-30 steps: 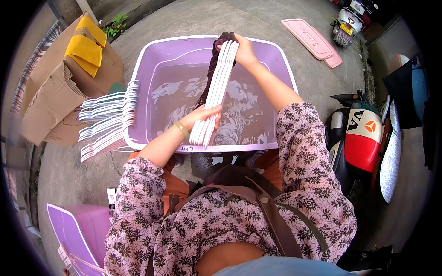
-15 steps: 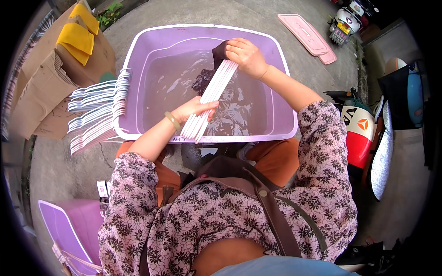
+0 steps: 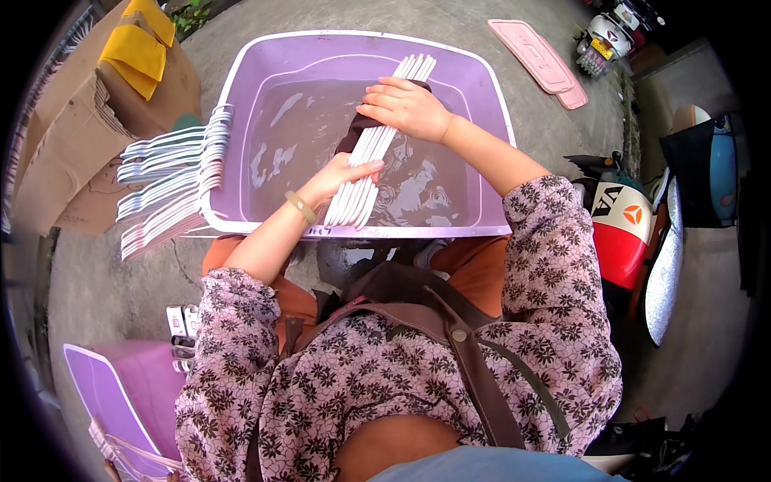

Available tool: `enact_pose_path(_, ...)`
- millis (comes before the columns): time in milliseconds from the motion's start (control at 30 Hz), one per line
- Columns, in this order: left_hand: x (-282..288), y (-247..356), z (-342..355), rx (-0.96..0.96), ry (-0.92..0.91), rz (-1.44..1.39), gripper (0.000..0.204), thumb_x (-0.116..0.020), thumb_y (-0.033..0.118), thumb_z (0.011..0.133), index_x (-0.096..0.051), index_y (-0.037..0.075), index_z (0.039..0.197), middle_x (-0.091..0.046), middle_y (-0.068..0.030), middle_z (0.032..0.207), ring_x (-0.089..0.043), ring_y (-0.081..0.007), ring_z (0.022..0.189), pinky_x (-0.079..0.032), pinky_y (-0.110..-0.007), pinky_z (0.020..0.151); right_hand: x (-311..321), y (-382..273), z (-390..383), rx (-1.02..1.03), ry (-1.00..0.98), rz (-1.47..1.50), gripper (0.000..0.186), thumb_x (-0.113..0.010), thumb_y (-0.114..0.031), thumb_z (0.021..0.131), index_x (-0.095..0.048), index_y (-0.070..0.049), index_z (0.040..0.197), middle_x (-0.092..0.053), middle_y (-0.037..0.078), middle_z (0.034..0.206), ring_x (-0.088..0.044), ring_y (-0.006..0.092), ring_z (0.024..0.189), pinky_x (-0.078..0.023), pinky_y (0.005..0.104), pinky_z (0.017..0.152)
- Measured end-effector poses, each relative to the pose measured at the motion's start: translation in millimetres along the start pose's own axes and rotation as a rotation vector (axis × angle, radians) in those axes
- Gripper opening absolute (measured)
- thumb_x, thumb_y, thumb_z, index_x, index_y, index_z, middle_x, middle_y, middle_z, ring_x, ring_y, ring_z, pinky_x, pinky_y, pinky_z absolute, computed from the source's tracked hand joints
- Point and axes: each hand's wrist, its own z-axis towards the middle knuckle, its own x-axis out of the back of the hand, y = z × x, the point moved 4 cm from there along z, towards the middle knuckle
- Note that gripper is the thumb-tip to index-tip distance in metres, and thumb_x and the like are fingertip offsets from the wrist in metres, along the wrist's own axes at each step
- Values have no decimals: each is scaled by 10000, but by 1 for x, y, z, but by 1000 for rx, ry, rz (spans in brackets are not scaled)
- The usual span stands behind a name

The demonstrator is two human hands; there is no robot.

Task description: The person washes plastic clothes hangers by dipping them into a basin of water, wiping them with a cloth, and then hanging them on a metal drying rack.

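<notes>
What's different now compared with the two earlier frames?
The right hand, with the dark cloth, has slid down the bundle of slim white pieces toward the left hand, so the bundle's upper ends now stick out beyond it. Nothing is visibly let go. The left hand still grips the bundle's lower part over the purple tub, and the hangers on the tub's left rim stay put.

The left hand (image 3: pixel 341 178) is clasping, its thumb (image 3: pixel 366 169) pointing right. The right hand (image 3: pixel 409 112) is lying farther forward, back upward, its fingers (image 3: pixel 385 98) curving leftward. Both forearms (image 3: pixel 498 159) are slanting inward and forward, the right wrist (image 3: pixel 451 130) almost straight.
</notes>
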Motion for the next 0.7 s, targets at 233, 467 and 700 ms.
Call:
enact_pose_path(233,-2,20,-12,-40,-12,34,224,-668,265,802,-604,58,744,-585,2,668,-537,-59,585,-429,-203,539,23,91,-5,-280,-29,51,224,-595,-158,735,-591,-154,958,-635,13,911,-613,184,882,-478,319,752)
enact_pose_path(467,-6,22,-20,-87,-72,144,272,-622,285,835,-590,58,690,-575,-23,596,-550,-84,530,-429,-208,494,-11,94,-24,-851,452,896,161,-565,-4,793,-603,-16,949,-647,33,855,-620,140,771,-501,284,697)
enact_pose_path(700,0,21,-12,-136,-94,-22,287,-613,302,840,-575,60,692,-568,-22,606,-538,-79,532,-434,-216,501,-92,1,-20,-1335,719,1608,183,-580,-80,824,-569,11,983,-627,76,869,-597,125,778,-485,274,697)
